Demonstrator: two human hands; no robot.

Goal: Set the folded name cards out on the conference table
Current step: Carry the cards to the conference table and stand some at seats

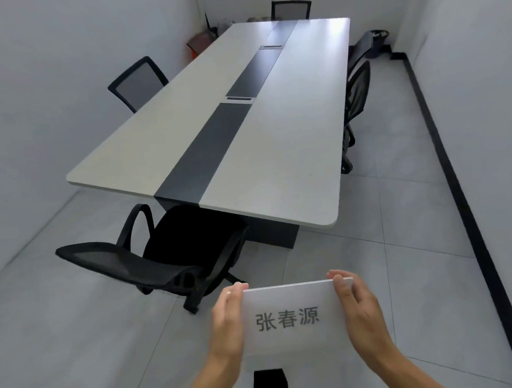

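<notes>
A white folded name card with three dark printed characters is held in front of me, low in the view, above the floor. My left hand grips its left edge and my right hand grips its right edge. The long conference table, white with a dark grey strip down its middle, stretches away ahead of the card. Its near end stands about a step beyond my hands. No card stands on its top.
A black mesh chair stands at the table's near end, left of my hands. More chairs sit along the left side, the right side and the far end. A black bin stands in the far right corner. Tiled floor runs along the right wall.
</notes>
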